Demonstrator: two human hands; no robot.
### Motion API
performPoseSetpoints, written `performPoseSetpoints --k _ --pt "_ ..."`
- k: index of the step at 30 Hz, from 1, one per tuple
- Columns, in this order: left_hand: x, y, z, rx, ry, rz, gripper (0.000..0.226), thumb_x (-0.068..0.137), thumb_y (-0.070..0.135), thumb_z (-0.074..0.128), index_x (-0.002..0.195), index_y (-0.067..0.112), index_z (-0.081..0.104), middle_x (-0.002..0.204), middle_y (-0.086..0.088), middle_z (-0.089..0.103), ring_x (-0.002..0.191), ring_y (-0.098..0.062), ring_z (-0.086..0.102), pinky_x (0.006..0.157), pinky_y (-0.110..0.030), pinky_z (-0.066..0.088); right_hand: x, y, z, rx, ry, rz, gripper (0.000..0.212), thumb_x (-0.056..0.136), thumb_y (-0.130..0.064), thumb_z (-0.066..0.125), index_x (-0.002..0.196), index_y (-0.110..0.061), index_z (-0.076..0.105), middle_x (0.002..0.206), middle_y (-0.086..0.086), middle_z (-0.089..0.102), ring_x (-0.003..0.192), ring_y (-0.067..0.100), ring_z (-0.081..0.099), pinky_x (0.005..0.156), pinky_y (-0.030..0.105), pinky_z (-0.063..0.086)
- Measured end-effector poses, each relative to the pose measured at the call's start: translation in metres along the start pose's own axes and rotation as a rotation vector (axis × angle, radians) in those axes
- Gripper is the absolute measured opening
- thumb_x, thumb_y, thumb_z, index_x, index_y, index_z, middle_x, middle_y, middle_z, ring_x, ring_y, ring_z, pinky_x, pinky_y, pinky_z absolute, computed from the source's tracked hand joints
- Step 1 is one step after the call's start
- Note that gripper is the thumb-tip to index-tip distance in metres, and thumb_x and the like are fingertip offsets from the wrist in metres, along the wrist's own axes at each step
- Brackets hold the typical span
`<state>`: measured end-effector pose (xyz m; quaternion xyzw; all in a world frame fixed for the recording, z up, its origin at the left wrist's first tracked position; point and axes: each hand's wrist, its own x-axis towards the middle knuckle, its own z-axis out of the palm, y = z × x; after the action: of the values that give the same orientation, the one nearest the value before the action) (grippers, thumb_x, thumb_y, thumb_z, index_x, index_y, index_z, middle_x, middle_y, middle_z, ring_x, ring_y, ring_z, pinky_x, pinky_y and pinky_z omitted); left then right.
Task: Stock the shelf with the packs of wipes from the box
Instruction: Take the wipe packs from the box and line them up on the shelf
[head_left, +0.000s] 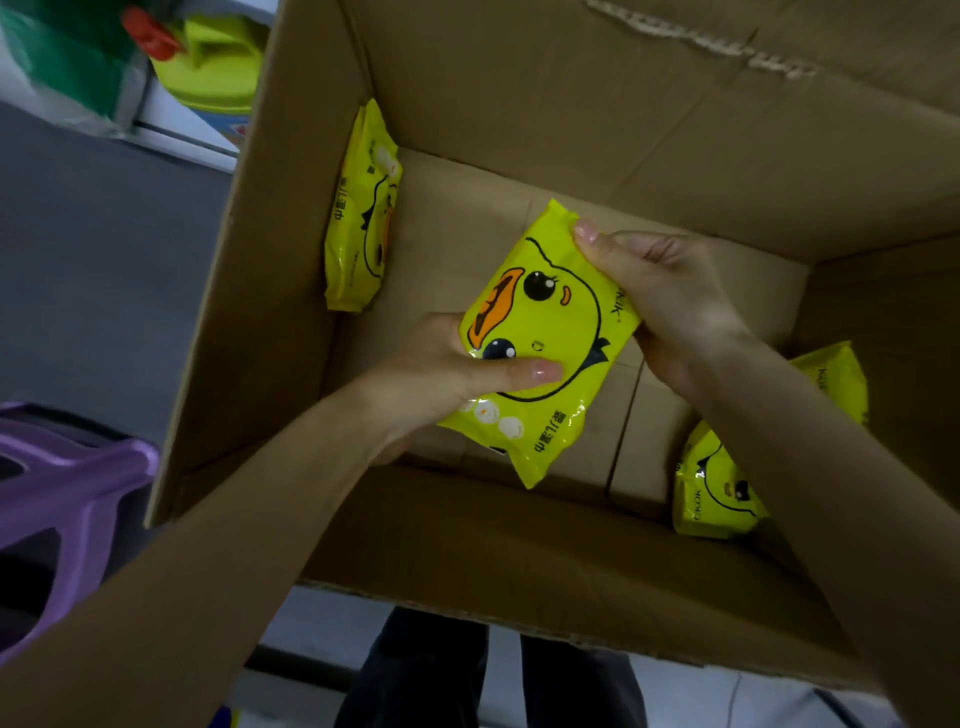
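An open cardboard box (519, 104) fills most of the view. Over its middle I hold a yellow pack of wipes (550, 332) with a duck face on it. My left hand (441, 374) grips its lower left side, thumb across the front. My right hand (660, 296) grips its upper right edge. A second yellow pack (358, 218) leans against the box's left wall. Another pack (714, 488) lies in the near right corner, partly hidden by my right forearm, with the yellow edge of a further pack (836, 374) behind it.
A purple plastic stool (67, 478) stands to the left of the box on the grey floor. At the top left are a yellow-green container (213, 67) with a red cap and green packaging. Dark trousers (431, 670) show below the box's near wall.
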<state>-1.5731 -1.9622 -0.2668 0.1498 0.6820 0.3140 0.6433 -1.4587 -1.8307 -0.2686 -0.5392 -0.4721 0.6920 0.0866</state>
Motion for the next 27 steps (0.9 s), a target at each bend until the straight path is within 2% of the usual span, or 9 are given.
performPoseSetpoints --k 2,5,7,11,14,17,21,24,27 --pt "-0.004 -0.002 0.003 -0.172 -0.007 0.02 0.036 0.068 0.021 0.082 0.102 0.011 0.072 0.098 -0.01 0.075 0.089 -0.025 0.073 0.077 -0.038 0.059 0.0 0.0 0.001 0.043 0.052 0.084 0.029 0.083 -0.04 0.069 0.079 -0.011 0.068 0.072 0.002 0.07 0.064 0.014 0.066 0.062 0.025 0.054" --pt "-0.01 0.003 0.009 -0.462 0.054 0.004 0.008 0.083 0.016 0.069 0.091 0.016 0.071 0.086 -0.002 0.076 0.074 -0.016 0.074 0.058 -0.027 0.058 -0.009 0.003 0.002 0.07 -0.124 0.261 0.059 0.07 -0.064 0.058 0.104 -0.017 0.068 0.098 0.0 0.074 0.09 0.014 0.071 0.081 0.032 0.057" --pt "-0.009 0.007 0.01 -0.47 0.089 0.005 0.005 0.087 0.018 0.066 0.09 0.017 0.07 0.087 -0.002 0.076 0.076 -0.016 0.074 0.06 -0.027 0.059 -0.02 0.01 0.005 0.093 -0.227 0.256 0.055 0.072 -0.057 0.056 0.108 -0.016 0.069 0.103 0.003 0.074 0.095 0.017 0.071 0.083 0.033 0.057" --pt "-0.008 0.011 0.005 -0.31 -0.033 -0.031 0.025 0.073 0.034 0.072 0.095 0.021 0.071 0.097 -0.001 0.076 0.09 -0.017 0.073 0.081 -0.034 0.058 -0.026 0.018 0.005 0.104 -0.083 0.117 0.024 0.093 -0.028 0.056 0.099 -0.01 0.071 0.094 0.008 0.074 0.081 0.018 0.07 0.074 0.028 0.057" --pt "-0.013 0.014 0.003 -0.36 -0.078 -0.04 0.02 0.075 0.032 0.07 0.093 0.026 0.069 0.099 0.002 0.076 0.092 -0.014 0.072 0.08 -0.031 0.059 -0.025 0.017 0.004 0.004 -0.127 0.086 0.026 0.092 -0.026 0.056 0.097 -0.005 0.071 0.095 0.016 0.073 0.082 0.027 0.069 0.077 0.036 0.056" --pt "-0.017 0.01 0.003 -0.413 0.042 -0.027 0.011 0.082 0.023 0.071 0.092 0.026 0.068 0.094 0.004 0.076 0.082 -0.012 0.073 0.065 -0.025 0.06 -0.027 0.011 0.011 -0.119 -0.175 0.079 0.032 0.091 -0.031 0.057 0.101 -0.003 0.071 0.096 0.018 0.073 0.086 0.03 0.069 0.086 0.045 0.053" --pt "-0.017 0.002 0.008 -0.51 0.299 -0.009 0.012 0.079 0.016 0.076 0.087 0.022 0.07 0.086 0.004 0.076 0.074 -0.009 0.073 0.059 -0.023 0.059 -0.038 0.012 0.02 -0.103 -0.249 0.124 0.053 0.071 -0.051 0.061 0.112 -0.018 0.063 0.102 0.003 0.073 0.088 0.015 0.071 0.077 0.035 0.058" --pt "-0.017 0.003 0.008 -0.585 0.413 0.043 0.015 0.078 0.015 0.077 0.087 0.023 0.069 0.083 0.007 0.076 0.076 -0.007 0.072 0.062 -0.022 0.059 -0.049 0.022 0.025 -0.056 -0.341 0.18 0.054 0.071 -0.038 0.068 0.12 -0.017 0.059 0.108 0.002 0.072 0.095 0.017 0.071 0.076 0.032 0.059" --pt "-0.02 0.013 0.003 -0.577 0.333 0.04 0.01 0.079 0.021 0.075 0.087 0.02 0.069 0.085 0.005 0.076 0.079 -0.01 0.073 0.071 -0.027 0.06 -0.053 0.028 0.023 -0.012 -0.257 0.127 0.04 0.072 -0.025 0.069 0.111 -0.015 0.066 0.102 0.006 0.074 0.092 0.02 0.071 0.076 0.032 0.058"
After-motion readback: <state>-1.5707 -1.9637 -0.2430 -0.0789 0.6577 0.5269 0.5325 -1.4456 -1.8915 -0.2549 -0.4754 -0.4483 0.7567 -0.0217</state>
